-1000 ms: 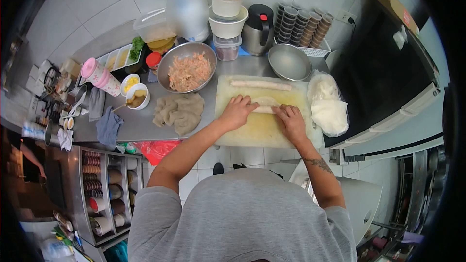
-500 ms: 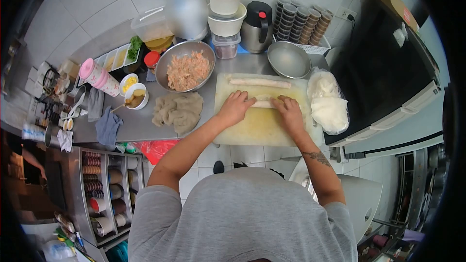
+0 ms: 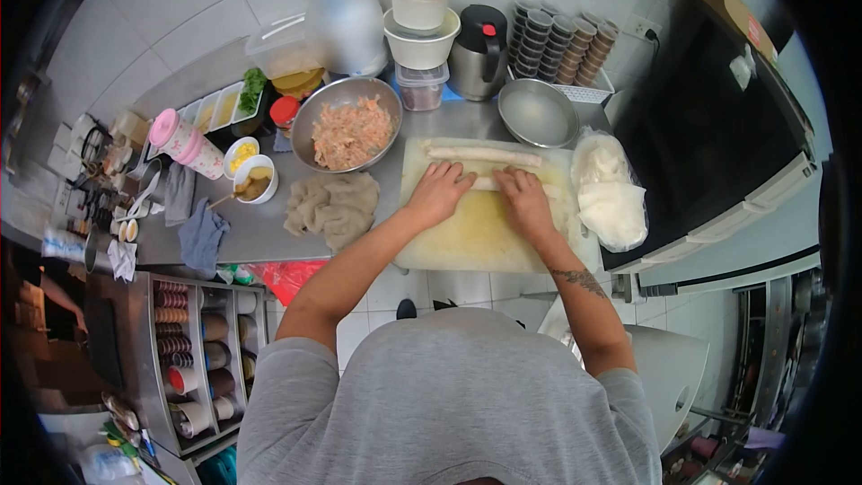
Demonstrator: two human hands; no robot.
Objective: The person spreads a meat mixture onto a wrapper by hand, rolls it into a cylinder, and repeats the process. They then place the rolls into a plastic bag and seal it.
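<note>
Two pale, thin rolls lie across a yellowish cutting board [image 3: 494, 247]. The far roll [image 3: 485, 155] rests untouched near the board's back edge. Just in front of it, the near roll [image 3: 486, 184] is mostly covered by my fingers. My left hand [image 3: 438, 194] holds its left part, with the fingers curled over it. On its right part, my right hand [image 3: 525, 200] presses with bent fingers. Right of the board lies a plastic bag with white sheets [image 3: 611, 211]. A metal bowl of pinkish shredded filling [image 3: 348, 133] stands at the board's back left.
An empty metal bowl [image 3: 539, 113] sits behind the board, near a steel jug [image 3: 478, 54] and stacked white tubs [image 3: 419, 40]. A beige cloth [image 3: 332, 207] lies to the left. Farther left are small white bowls [image 3: 257, 180] and a pink cup [image 3: 184, 142]. Another person's arm [image 3: 63, 296] shows far left.
Both hands have moved slightly away from me toward the far roll, and the near roll has gone with them. My right hand has also shifted a little left.
</note>
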